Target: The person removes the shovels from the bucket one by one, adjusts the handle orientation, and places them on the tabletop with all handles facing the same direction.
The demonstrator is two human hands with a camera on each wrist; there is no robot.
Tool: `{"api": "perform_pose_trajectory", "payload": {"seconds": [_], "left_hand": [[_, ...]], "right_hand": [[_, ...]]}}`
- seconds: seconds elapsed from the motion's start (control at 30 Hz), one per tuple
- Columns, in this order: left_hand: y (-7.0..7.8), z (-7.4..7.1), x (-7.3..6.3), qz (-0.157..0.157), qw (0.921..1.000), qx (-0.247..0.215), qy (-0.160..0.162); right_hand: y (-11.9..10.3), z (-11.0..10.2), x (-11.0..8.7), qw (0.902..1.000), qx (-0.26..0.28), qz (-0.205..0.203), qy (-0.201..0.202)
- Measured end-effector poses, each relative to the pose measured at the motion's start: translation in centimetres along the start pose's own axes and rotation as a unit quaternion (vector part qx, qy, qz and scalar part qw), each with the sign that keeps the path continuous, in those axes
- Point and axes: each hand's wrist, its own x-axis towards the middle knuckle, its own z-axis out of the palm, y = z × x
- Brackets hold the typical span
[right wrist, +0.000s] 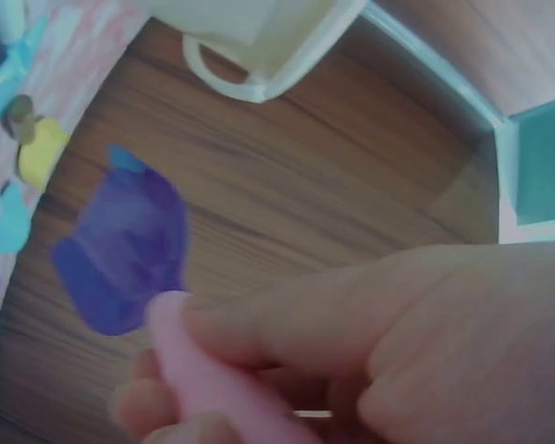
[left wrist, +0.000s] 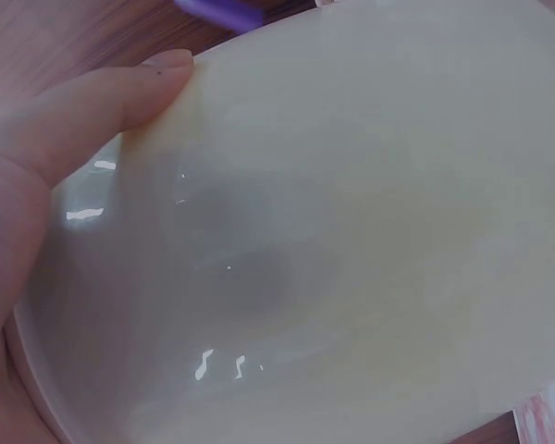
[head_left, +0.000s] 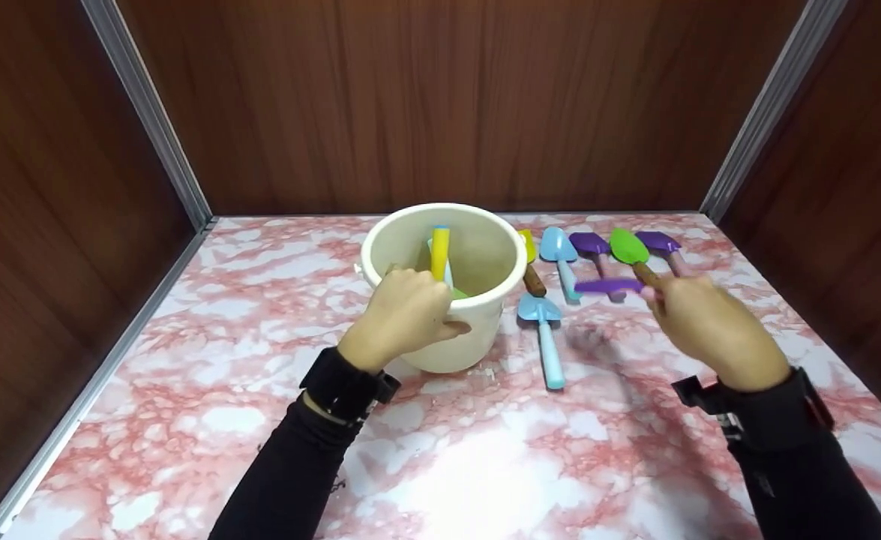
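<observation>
My left hand [head_left: 408, 311] grips the near rim of a cream plastic bucket [head_left: 477, 334], thumb along the outer wall in the left wrist view. Inside the bucket stands a yellow handle [head_left: 440, 251], with light blue and green pieces low beside it. In the air to the right, my right hand [head_left: 721, 330] holds a toy garden trowel [right wrist: 129, 245] by its pink handle. Its purple blade points left toward the bucket. Below and left of that blade, a light blue trowel [head_left: 549, 352] lies on the table beside the bucket.
Behind lies a row of trowels: yellow with brown handle [head_left: 534, 280], light blue [head_left: 558, 246], purple with pink handle [head_left: 588, 242], green [head_left: 626, 246] and another purple one [head_left: 658, 241]. Brown wood-grain panels [head_left: 447, 105] enclose the pink marbled table [head_left: 260, 330] at back and sides.
</observation>
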Motion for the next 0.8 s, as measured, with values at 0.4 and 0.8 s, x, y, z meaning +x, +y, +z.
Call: {"api": "perform_pose_trajectory", "payload": {"seconds": [0.4,0.8], "left_hand": [[0.1,0.1,0.0,-0.003,0.9999,-0.008,-0.009],[0.0,0.0,0.0,0.003,1.0,0.001,-0.001]], "right_hand": [[0.9,4.4,1.2,0.9891,-0.01,0.035,-0.143],[-0.3,6.5,1.5,0.9776,0.052,0.036,-0.201]]}}
